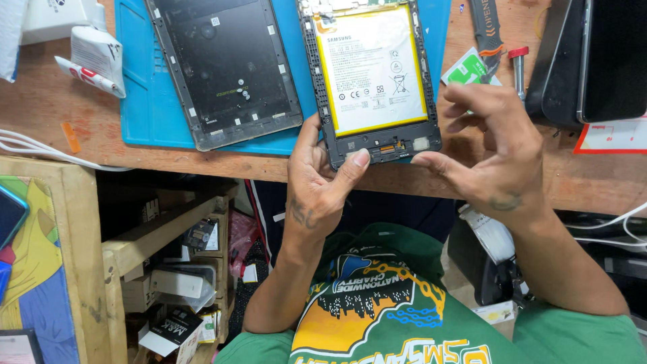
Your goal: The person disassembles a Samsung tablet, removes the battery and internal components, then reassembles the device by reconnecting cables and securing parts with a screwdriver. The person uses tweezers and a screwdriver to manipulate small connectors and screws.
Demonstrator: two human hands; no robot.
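An opened tablet body with a white, yellow-edged battery lies on a blue mat at the bench's near edge. My left hand grips its lower left corner, thumb pressed on the bottom edge beside a small connector. My right hand hovers at the lower right corner, thumb touching the bottom edge and fingers curled above it, holding nothing that I can see. The removed dark back cover lies on the mat to the left.
A screwdriver with a red cap, a green-and-white packet and a tool with an orange-trimmed handle lie right of the tablet. A black device sits far right. A glue tube and white cables are left. Shelves of boxes stand below.
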